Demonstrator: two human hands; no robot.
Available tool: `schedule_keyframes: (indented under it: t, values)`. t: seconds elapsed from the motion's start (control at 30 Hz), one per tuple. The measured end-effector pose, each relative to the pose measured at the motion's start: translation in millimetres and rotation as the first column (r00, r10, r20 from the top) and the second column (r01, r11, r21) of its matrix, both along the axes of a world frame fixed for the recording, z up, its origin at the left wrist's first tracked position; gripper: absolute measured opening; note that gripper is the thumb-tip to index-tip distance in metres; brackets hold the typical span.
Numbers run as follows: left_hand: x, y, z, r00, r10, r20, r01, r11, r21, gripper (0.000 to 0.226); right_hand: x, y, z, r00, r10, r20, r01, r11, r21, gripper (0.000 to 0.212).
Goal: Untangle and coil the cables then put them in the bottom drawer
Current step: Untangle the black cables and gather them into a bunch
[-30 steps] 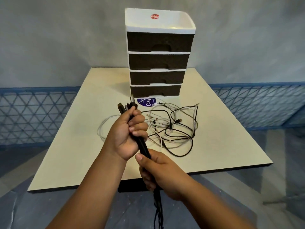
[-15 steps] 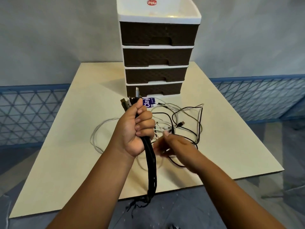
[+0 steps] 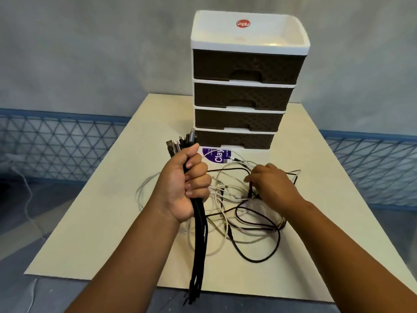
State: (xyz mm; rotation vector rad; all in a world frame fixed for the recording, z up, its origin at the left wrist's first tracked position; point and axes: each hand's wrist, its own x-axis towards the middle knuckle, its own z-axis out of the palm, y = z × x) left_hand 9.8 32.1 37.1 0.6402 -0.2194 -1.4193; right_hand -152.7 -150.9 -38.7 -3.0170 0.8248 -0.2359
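My left hand point(image 3: 184, 184) grips a bundle of black cables point(image 3: 198, 240) upright above the table, plugs sticking out above the fist and the loose ends hanging past the table's front edge. My right hand point(image 3: 269, 185) reaches into the tangle of black and white cables point(image 3: 246, 222) on the table and pinches a black cable there. Behind the tangle stands a white drawer unit with brown drawers point(image 3: 246, 91). Its bottom drawer point(image 3: 234, 138) is closed.
A purple and white "Clay" packet point(image 3: 216, 154) lies in front of the bottom drawer, partly under the cables. The cream table point(image 3: 108, 222) has edges near me and on both sides. A blue lattice fence point(image 3: 56, 145) runs behind.
My right hand let go of the hanging bundle and moved forward and right into the tangle on the table. The left hand kept its grip on the bundle. The camera moved closer.
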Motion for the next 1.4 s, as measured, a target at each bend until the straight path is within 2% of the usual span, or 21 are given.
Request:
schedule_keyframes:
  t: [0.13, 0.23, 0.3, 0.33, 0.4, 0.43, 0.47, 0.5, 0.57, 0.63, 0.7, 0.77, 0.83, 0.87, 0.97, 1.03, 1.1, 1.17, 1.3, 1.33, 1.4]
  values:
    - [1.4, 1.7, 1.8, 0.994, 0.085, 0.069, -0.087, 0.996, 0.023, 0.052, 0.0, -12.8, 37.2, 0.953, 0.045, 0.3, -0.042, 0.999, -0.017, 0.025]
    - [3.1, 2.9, 3.3, 0.99, 0.123, 0.063, -0.124, 0.992, 0.013, 0.051, 4.6, -6.8, 80.3, 0.831, -0.045, 0.555, -0.116, 0.96, 0.253, 0.024]
    - [5.1, 3.6, 4.1, 0.988, 0.14, 0.058, -0.14, 0.99, 0.007, 0.049, 8.5, 2.0, 107.8, 0.707, -0.152, 0.691, -0.241, 0.866, 0.437, 0.02]
    - [5.9, 3.9, 4.7, 0.988, 0.146, 0.058, -0.147, 0.989, 0.006, 0.048, 9.5, 5.6, 120.5, 0.611, -0.196, 0.767, -0.327, 0.82, 0.469, 0.019]
    - [6.9, 5.0, 6.2, 0.985, 0.161, 0.063, -0.161, 0.987, 0.007, 0.045, 9.4, 14.3, 141.9, 0.407, -0.25, 0.879, -0.5, 0.744, 0.443, 0.02]
    - [6.9, 5.8, 7.1, 0.983, 0.169, 0.071, -0.17, 0.985, 0.01, 0.043, 9.2, 20.0, 148.5, 0.341, -0.284, 0.896, -0.571, 0.695, 0.437, 0.023]
    - [6.6, 6.4, 7.6, 0.981, 0.177, 0.081, -0.179, 0.984, 0.015, 0.041, 9.9, 26.6, 152.1, 0.318, -0.32, 0.893, -0.622, 0.641, 0.451, 0.025]
    - [6.3, 6.8, 8.0, 0.979, 0.185, 0.09, -0.187, 0.982, 0.018, 0.039, 12.1, 35.4, 153.7, 0.338, -0.349, 0.874, -0.645, 0.59, 0.486, 0.027]
    - [6.0, 7.1, 7.6, 0.972, 0.206, 0.115, -0.21, 0.977, 0.028, 0.035, 19.9, 54.8, 146.4, 0.465, -0.367, 0.806, -0.602, 0.536, 0.592, 0.03]
    - [4.7, 6.4, 6.9, 0.961, 0.234, 0.147, -0.242, 0.97, 0.033, 0.031, 31.7, 74.3, 129.0, 0.608, -0.348, 0.714, -0.488, 0.545, 0.682, 0.029]
    - [1.8, 5.9, 6.8, 0.94, 0.271, 0.206, -0.283, 0.958, 0.033, 0.027, 44.2, 92.2, 111.6, 0.684, -0.379, 0.624, -0.375, 0.552, 0.745, 0.027]
    - [-2.2, 5.8, 6.9, 0.91, 0.306, 0.28, -0.324, 0.946, 0.02, 0.029, 54.8, 108.1, 99.7, 0.698, -0.462, 0.547, -0.296, 0.509, 0.808, 0.028]
    - [-7.8, 5.7, 7.6, 0.877, 0.344, 0.337, -0.364, 0.932, -0.005, 0.028, 61.0, 122.0, 93.1, 0.658, -0.534, 0.53, -0.304, 0.456, 0.836, 0.032]
    - [-11.1, 6.1, 8.6, 0.858, 0.363, 0.364, -0.382, 0.924, -0.021, 0.026, 62.4, 128.3, 90.9, 0.631, -0.539, 0.557, -0.326, 0.468, 0.821, 0.032]
    - [-19.7, 8.1, 12.4, 0.793, 0.405, 0.455, -0.442, 0.897, -0.029, 0.019, 62.4, 144.2, 87.7, 0.558, -0.474, 0.681, -0.374, 0.589, 0.717, 0.023]
    - [-21.6, 9.6, 13.0, 0.764, 0.412, 0.496, -0.463, 0.886, -0.022, 0.021, 63.0, 150.0, 85.4, 0.529, -0.456, 0.716, -0.356, 0.647, 0.674, 0.017]
    - [-22.5, 11.0, 13.2, 0.746, 0.406, 0.527, -0.474, 0.881, -0.008, 0.029, 63.3, 153.0, 85.7, 0.513, -0.459, 0.725, -0.346, 0.663, 0.664, 0.014]
    - [-24.1, 11.6, 15.1, 0.734, 0.403, 0.547, -0.49, 0.871, 0.017, 0.035, 61.6, 154.4, 87.4, 0.509, -0.476, 0.717, -0.374, 0.628, 0.682, 0.012]
    - [-13.0, 9.3, 15.3, 0.732, 0.459, 0.504, -0.562, 0.824, 0.066, 0.036, 53.6, 170.9, 71.2, 0.593, -0.492, 0.638, -0.408, 0.5, 0.764, 0.01]
    - [-8.1, 8.9, 14.1, 0.746, 0.478, 0.464, -0.563, 0.825, 0.055, 0.037, 49.3, 177.7, 59.6, 0.628, -0.448, 0.636, -0.394, 0.522, 0.756, 0.01]
    - [0.7, 10.1, 9.8, 0.79, 0.498, 0.357, -0.539, 0.842, 0.017, 0.038, 36.0, 187.7, 33.4, 0.715, -0.287, 0.638, -0.327, 0.669, 0.667, 0.011]
